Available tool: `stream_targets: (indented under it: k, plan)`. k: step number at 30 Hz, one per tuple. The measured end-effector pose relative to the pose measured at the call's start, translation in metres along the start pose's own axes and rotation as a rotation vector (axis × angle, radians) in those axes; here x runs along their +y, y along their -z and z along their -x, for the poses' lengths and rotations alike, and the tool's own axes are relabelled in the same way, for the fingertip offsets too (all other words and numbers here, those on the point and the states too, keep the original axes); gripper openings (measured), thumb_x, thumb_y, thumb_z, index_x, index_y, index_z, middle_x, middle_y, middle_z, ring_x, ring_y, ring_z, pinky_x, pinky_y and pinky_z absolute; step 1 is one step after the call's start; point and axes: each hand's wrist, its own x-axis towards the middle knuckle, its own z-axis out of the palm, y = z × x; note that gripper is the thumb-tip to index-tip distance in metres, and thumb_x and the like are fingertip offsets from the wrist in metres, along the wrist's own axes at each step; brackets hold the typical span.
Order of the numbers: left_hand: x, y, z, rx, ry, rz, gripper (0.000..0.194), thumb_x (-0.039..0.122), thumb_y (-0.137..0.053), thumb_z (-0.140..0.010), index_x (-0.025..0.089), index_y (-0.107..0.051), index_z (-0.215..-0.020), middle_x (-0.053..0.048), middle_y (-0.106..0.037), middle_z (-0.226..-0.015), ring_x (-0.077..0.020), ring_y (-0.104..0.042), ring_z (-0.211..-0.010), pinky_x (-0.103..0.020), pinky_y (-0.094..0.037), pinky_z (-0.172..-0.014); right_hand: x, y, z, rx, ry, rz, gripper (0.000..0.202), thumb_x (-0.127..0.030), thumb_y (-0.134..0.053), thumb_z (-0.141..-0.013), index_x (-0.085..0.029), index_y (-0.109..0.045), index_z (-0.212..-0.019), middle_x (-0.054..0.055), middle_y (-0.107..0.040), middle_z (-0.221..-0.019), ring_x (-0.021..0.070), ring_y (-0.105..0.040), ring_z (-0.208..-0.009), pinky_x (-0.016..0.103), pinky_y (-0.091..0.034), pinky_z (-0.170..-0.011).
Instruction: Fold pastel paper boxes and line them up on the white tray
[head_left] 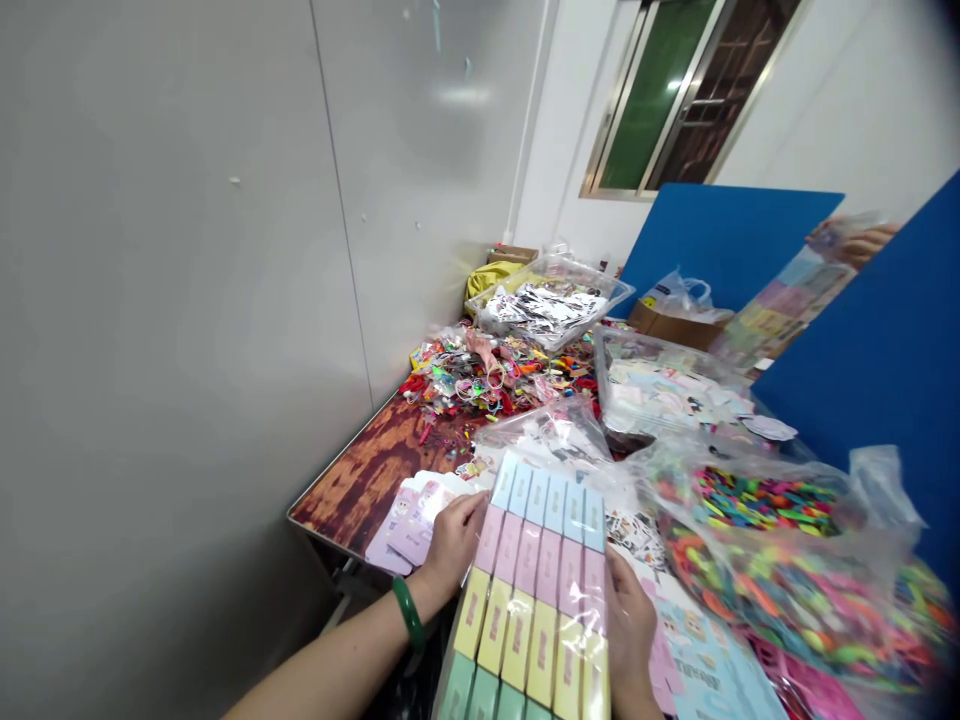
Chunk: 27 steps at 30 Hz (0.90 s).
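Between my two hands is a clear plastic-wrapped pack of small pastel boxes, in rows of blue, pink, yellow and green. My left hand, with a green bangle at its wrist, grips the pack's left side. Along the right side, my right hand is closed on it, its fingers partly hidden. The pack's near end runs out of view at the bottom. Left of the pack, printed purple cards lie on the wooden table. More printed blue cards lie to the right of my right hand.
Colourful small trinkets are heaped against the grey wall. Behind are clear bins of printed pieces and paper cutouts. Bags of bright plastic pieces stand at right. Over a blue panel, another person's hand holds a similar pack.
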Motion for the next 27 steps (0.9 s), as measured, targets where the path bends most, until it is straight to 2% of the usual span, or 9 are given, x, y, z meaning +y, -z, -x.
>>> stream_targets:
  k: [5,11,15,20,24,27]
  plan:
    - [-0.003,-0.003,-0.007,0.022,0.012,-0.046,0.027,0.027,-0.047,-0.088,0.016,-0.068,-0.1,-0.01,-0.07,-0.1,-0.0217,-0.063,-0.093,-0.033,-0.049,-0.084,-0.005,0.003,0.011,-0.042,-0.057,0.098,0.047,-0.057,-0.05,-0.073,-0.018,-0.066,-0.093,0.007,-0.069,-0.092,0.027,-0.06,-0.082,0.032,-0.045,-0.067]
    - [-0.014,-0.006,-0.018,0.032,0.009,-0.132,0.025,0.024,-0.044,-0.087,0.016,-0.063,-0.1,-0.012,-0.066,-0.105,-0.0219,-0.059,-0.098,-0.033,-0.045,-0.086,-0.009,0.001,0.005,-0.063,-0.015,0.034,0.044,-0.048,-0.054,-0.073,-0.019,-0.062,-0.104,0.008,-0.067,-0.101,0.026,-0.06,-0.087,0.031,-0.046,-0.07]
    - [-0.012,-0.004,-0.018,-0.05,0.037,-0.207,0.019,0.02,-0.045,-0.084,0.017,-0.062,-0.075,-0.005,-0.066,-0.077,-0.0188,-0.059,-0.075,-0.029,-0.045,-0.071,-0.014,0.003,0.001,-0.103,-0.003,0.161,0.041,-0.052,-0.049,-0.076,-0.019,-0.065,-0.095,0.007,-0.069,-0.091,0.0254,-0.06,-0.078,0.03,-0.045,-0.064]
    - [-0.003,0.005,0.003,-0.138,0.06,-0.251,0.02,0.022,-0.041,-0.086,0.019,-0.056,-0.073,-0.002,-0.064,-0.071,-0.0172,-0.057,-0.066,-0.025,-0.04,-0.059,-0.018,0.008,0.013,-0.134,0.003,0.168,0.045,-0.058,-0.045,-0.075,-0.02,-0.064,-0.091,0.005,-0.069,-0.086,0.024,-0.06,-0.071,0.03,-0.044,-0.06]
    - [0.005,0.014,0.027,-0.175,0.075,-0.292,0.017,0.024,-0.042,-0.087,0.02,-0.053,-0.074,-0.003,-0.065,-0.073,-0.0177,-0.058,-0.066,-0.025,-0.038,-0.057,-0.015,0.014,0.033,-0.095,-0.026,0.126,0.042,-0.058,-0.05,-0.072,-0.021,-0.064,-0.086,0.003,-0.069,-0.087,0.0268,-0.062,-0.079,0.03,-0.046,-0.064]
    - [0.011,0.023,0.046,-0.221,0.058,-0.324,0.021,0.025,-0.038,-0.09,0.02,-0.053,-0.076,-0.004,-0.064,-0.073,-0.0178,-0.059,-0.066,-0.024,-0.039,-0.058,-0.006,0.022,0.048,-0.047,-0.018,0.103,0.038,-0.057,-0.055,-0.07,-0.022,-0.066,-0.08,0.002,-0.069,-0.079,0.0269,-0.063,-0.075,0.029,-0.047,-0.06]
